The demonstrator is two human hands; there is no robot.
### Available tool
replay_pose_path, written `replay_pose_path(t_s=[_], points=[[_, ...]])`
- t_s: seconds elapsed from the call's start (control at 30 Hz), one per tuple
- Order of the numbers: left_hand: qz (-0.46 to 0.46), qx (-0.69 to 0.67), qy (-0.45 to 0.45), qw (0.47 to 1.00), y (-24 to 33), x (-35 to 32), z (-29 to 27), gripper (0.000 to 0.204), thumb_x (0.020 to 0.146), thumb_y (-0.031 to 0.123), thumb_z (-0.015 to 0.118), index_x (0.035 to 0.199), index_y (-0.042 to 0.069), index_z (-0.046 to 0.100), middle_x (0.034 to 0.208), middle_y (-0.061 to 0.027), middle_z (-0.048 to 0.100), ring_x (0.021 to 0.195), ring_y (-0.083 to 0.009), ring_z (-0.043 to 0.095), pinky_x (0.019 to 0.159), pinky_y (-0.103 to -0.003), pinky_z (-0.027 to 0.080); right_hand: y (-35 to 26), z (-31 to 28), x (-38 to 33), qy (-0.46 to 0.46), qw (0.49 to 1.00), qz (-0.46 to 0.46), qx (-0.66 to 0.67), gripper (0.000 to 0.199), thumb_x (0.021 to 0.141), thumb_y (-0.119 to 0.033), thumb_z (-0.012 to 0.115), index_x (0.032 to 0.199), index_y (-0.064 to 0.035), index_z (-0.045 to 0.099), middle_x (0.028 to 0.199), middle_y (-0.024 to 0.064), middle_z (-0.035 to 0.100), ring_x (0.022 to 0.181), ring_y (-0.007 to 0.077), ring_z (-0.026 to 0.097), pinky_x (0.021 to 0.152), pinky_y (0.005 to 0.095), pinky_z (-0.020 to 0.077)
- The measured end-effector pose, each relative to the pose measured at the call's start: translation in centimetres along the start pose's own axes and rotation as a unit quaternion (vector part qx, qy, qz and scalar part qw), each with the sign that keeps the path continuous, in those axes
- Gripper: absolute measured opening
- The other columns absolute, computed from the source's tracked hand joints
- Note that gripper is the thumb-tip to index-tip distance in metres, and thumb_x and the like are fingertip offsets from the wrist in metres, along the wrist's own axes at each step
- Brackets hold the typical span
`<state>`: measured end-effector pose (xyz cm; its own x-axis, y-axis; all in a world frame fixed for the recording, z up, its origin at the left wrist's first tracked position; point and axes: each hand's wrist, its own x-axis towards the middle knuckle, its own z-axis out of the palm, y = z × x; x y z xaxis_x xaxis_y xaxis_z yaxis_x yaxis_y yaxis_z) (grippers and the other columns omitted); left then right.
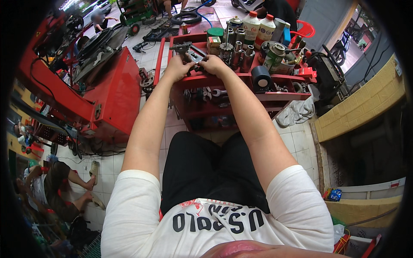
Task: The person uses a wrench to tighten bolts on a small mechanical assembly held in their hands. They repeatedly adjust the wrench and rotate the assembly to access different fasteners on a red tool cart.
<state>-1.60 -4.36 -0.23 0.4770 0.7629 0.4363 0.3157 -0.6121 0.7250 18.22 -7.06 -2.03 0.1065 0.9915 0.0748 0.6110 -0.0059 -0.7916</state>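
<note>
"What do you have from over there?"

"In the head view, my left grip [177, 69] and right grip [214, 66] come together over the front edge of a red tool cart [279, 97], thumbs turned inward."

"Open or closed?"

"Fingers curled well in on both, so neither is spread wide. I can't tell whether they have hold of anything; the fingertips are small and partly hidden."

"And the piece there?"

"A small rectangular item [197, 56], dark-rimmed with a pale middle, sits between the 2 grips, right by the thumbs. I can't tell if it's lifted or resting."

"What's close by?"

"A dark metal tool [180, 47] just beyond my left grip. Right of my right grip, a toothed metal part [226, 50], upright sockets [247, 61], then 2 white bottles [251, 29] with red caps behind. Farther right, a black cylinder [261, 78] at the front edge; wrenches [218, 92] on the level below."

"Farther out?"

"A grey cloth [297, 112] by the cart's right side, a big red machine [114, 94] to the left, and a seated person [60, 185] lower left."
</note>
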Motion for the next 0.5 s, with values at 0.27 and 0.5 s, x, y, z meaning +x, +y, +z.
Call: replay_pose_path(t_s=[0.27, 0.5], points=[[-0.002, -0.003, -0.01, 1.0, 0.2, -0.3, -0.3, 0.022, 0.085, 0.019, 0.076, 0.089, -0.001, 0.067, 0.083, -0.0123, 0.072, 0.076, -0.0207, 0.068, 0.071, -0.036, 0.052, -1.1, -0.3, -1.1, 0.01, 0.998, 0.001, 0.059, 0.042, 0.085, -0.026, 0.071, 0.112, 0.0052, 0.068, 0.097, 0.0182, 0.073, 0.089, 0.0274, 0.07, 0.08, 0.038, 0.0538], [-0.005, -0.019, 0.0, 1.0, 0.5, -0.1, -0.1, 0.019, 0.085, 0.018, 0.075, 0.088, 0.0, 0.068, 0.083, -0.0117, 0.072, 0.076, -0.0213, 0.068, 0.072, -0.036, 0.053, -0.4, -0.4, -0.3, -0.027, 0.999, -0.021, -0.029, 0.041, 0.085, -0.026, 0.071, 0.111, 0.0045, 0.065, 0.095, 0.0182, 0.072, 0.092, 0.0256, 0.069, 0.081, 0.0376, 0.0538]])
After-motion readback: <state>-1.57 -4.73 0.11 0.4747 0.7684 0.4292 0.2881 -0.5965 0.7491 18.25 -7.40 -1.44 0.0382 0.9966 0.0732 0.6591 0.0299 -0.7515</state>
